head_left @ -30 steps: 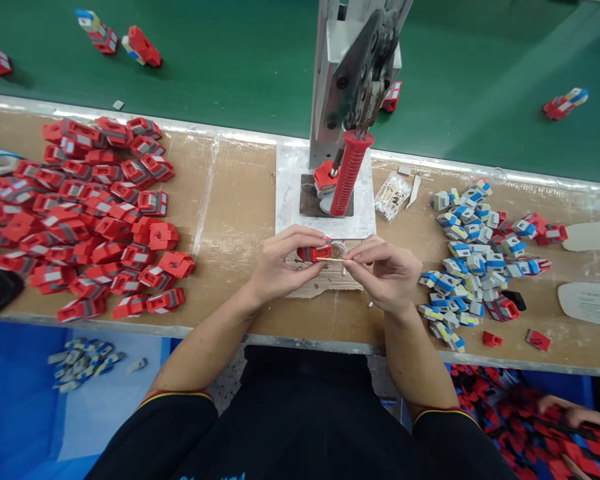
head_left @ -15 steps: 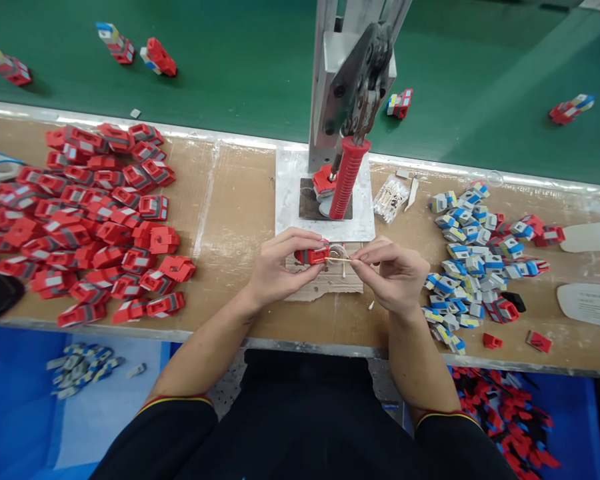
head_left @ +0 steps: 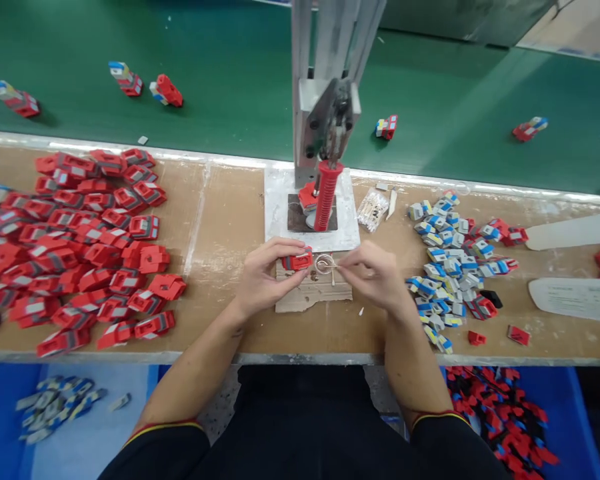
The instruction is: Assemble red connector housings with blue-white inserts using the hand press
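Note:
Between thumb and fingers, my left hand [head_left: 269,272] holds a red plastic toy part [head_left: 298,259] with grey and white patches. My right hand [head_left: 375,272] pinches a thin cotton swab [head_left: 336,266], its tip at a small clear round dish [head_left: 324,264]. The dish rests on a torn piece of cardboard [head_left: 305,297], where another swab [head_left: 333,277] lies. Just behind my hands stands a hand press [head_left: 325,133] with a red handle [head_left: 329,193]; a red part [head_left: 308,197] sits under it on a metal base plate [head_left: 275,220].
Many red parts [head_left: 90,247] are heaped at left, grey-blue-yellow parts [head_left: 445,267] at right. A bag of swabs [head_left: 373,209] lies beside the press. Behind runs a green conveyor belt [head_left: 220,87] with several joined pieces. Blue bins [head_left: 565,413] with parts stand below the table edge.
The swab has moved off the red part to the dish, and my right hand is lower against the part. My left hand has turned the red part slightly. The whole view has shifted.

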Tool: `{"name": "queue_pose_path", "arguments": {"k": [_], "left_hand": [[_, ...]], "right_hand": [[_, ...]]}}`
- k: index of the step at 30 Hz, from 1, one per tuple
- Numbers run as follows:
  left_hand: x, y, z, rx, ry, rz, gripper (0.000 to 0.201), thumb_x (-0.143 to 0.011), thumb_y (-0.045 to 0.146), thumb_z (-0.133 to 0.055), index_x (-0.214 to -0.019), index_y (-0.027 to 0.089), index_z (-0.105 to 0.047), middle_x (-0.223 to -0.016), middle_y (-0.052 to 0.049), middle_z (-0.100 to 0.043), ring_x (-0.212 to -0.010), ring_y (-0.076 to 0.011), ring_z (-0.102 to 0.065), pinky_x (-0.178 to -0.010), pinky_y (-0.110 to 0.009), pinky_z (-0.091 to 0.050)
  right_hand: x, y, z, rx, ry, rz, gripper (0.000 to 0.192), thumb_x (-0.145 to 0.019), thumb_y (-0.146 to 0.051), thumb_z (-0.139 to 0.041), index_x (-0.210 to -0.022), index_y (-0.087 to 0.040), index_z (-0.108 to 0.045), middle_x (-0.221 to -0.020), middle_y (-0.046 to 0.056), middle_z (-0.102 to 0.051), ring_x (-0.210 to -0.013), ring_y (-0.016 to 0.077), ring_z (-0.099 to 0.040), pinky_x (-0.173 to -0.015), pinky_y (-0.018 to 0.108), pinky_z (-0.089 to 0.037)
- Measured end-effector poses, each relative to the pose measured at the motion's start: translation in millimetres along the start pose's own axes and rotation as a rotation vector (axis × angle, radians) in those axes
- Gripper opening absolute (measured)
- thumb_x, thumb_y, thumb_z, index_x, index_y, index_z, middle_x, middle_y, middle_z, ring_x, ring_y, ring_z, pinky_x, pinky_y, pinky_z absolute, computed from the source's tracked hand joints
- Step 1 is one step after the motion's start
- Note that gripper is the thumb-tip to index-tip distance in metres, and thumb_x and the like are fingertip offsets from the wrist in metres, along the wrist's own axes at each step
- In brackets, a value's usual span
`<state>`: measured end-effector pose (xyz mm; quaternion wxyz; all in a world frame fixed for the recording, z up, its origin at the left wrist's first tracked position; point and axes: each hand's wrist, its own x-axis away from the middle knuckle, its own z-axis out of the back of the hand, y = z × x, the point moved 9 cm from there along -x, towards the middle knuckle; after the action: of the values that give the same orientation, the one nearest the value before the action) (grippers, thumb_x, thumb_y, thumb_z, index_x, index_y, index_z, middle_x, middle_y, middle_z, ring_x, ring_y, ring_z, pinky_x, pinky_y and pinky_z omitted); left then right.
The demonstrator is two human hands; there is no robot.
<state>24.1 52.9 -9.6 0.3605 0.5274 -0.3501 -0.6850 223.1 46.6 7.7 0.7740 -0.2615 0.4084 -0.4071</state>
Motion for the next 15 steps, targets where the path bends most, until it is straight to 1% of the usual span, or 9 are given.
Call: {"name": "queue_pose_path", "arguments": {"k": [2, 4, 5, 7, 9, 10, 11, 12, 15], "left_hand": [[1, -7, 4.4, 0.064, 0.041, 0.032, 0.022, -0.085, 0.026, -0.085, -0.105, 0.022, -0.078, -0.114, -0.009, -0.079, -0.105, -0.0212, -0.078, -0.089, -0.035, -0.067], [2, -18, 11.4, 0.134, 0.109, 0.071, 0.026, -0.083, 0.025, -0.087, -0.107, 0.023, -0.077, -0.123, -0.009, -0.077, -0.113, -0.0219, -0.076, -0.092, -0.034, -0.066], [3, -25, 14.8, 0.169, 0.141, 0.098, 0.029, -0.082, 0.025, -0.088, -0.108, 0.024, -0.077, -0.126, -0.009, -0.077, -0.115, -0.0220, -0.076, -0.093, -0.033, -0.066], [4, -39, 19.8, 0.238, 0.185, 0.157, 0.032, -0.081, 0.027, -0.089, -0.110, 0.025, -0.075, -0.124, -0.008, -0.078, -0.110, -0.0206, -0.078, -0.092, -0.032, -0.066], [5, -49, 22.8, 0.311, 0.208, 0.205, 0.033, -0.082, 0.029, -0.090, -0.111, 0.027, -0.075, -0.112, -0.004, -0.080, -0.096, -0.0177, -0.079, -0.087, -0.030, -0.067], [5, -53, 23.8, 0.352, 0.218, 0.222, 0.033, -0.082, 0.030, -0.090, -0.110, 0.027, -0.074, -0.106, -0.003, -0.081, -0.090, -0.0163, -0.079, -0.083, -0.029, -0.067], [5, -55, 24.4, 0.394, 0.228, 0.236, 0.032, -0.081, 0.030, -0.090, -0.110, 0.028, -0.074, -0.100, -0.002, -0.080, -0.084, -0.0153, -0.078, -0.078, -0.027, -0.066], [5, -56, 24.5, 0.436, 0.238, 0.251, 0.033, -0.081, 0.031, -0.090, -0.110, 0.027, -0.074, -0.096, -0.001, -0.080, -0.080, -0.0146, -0.078, -0.075, -0.027, -0.066], [3, -54, 21.5, 0.526, 0.262, 0.303, 0.041, -0.078, 0.033, -0.092, -0.113, 0.026, -0.072, -0.087, 0.000, -0.078, -0.072, -0.0145, -0.076, -0.067, -0.026, -0.065]], "right_hand": [[-1, -6, -19, 0.058, -0.123, 0.052, 0.014, -0.092, -0.013, -0.071, -0.086, -0.026, -0.071, -0.082, -0.001, -0.077, -0.078, 0.0174, -0.069, -0.072, 0.031, -0.054], [-1, -8, -15, 0.013, -0.138, 0.092, 0.004, -0.093, -0.023, -0.074, -0.094, -0.027, -0.072, -0.094, 0.001, -0.079, -0.090, 0.0188, -0.071, -0.082, 0.034, -0.057], [0, -7, 0, -0.020, -0.076, 0.092, 0.006, -0.094, -0.032, -0.075, -0.098, -0.028, -0.073, -0.101, 0.002, -0.078, -0.096, 0.0196, -0.072, -0.086, 0.037, -0.058], [7, 4, 56, -0.021, 0.197, 0.051, 0.016, -0.095, -0.044, -0.072, -0.102, -0.029, -0.072, -0.109, 0.003, -0.076, -0.103, 0.0213, -0.071, -0.090, 0.040, -0.058], [21, 22, 119, 0.132, 0.494, -0.053, 0.015, -0.098, -0.042, -0.066, -0.099, -0.028, -0.071, -0.106, 0.004, -0.075, -0.102, 0.0230, -0.069, -0.089, 0.042, -0.056], [25, 33, 141, 0.268, 0.543, -0.133, 0.012, -0.097, -0.038, -0.066, -0.098, -0.027, -0.072, -0.105, 0.006, -0.075, -0.102, 0.0246, -0.068, -0.089, 0.043, -0.055], [24, 47, 154, 0.427, 0.504, -0.228, 0.009, -0.093, -0.033, -0.069, -0.096, -0.026, -0.072, -0.103, 0.007, -0.076, -0.102, 0.0271, -0.066, -0.092, 0.046, -0.053], [21, 63, 159, 0.579, 0.403, -0.321, 0.008, -0.089, -0.029, -0.072, -0.095, -0.024, -0.073, -0.102, 0.009, -0.076, -0.102, 0.0297, -0.065, -0.095, 0.050, -0.051], [15, 111, 147, 0.913, 0.016, -0.556, 0.019, -0.081, -0.018, -0.073, -0.100, -0.018, -0.074, -0.108, 0.016, -0.075, -0.106, 0.0359, -0.062, -0.099, 0.055, -0.048]]}}
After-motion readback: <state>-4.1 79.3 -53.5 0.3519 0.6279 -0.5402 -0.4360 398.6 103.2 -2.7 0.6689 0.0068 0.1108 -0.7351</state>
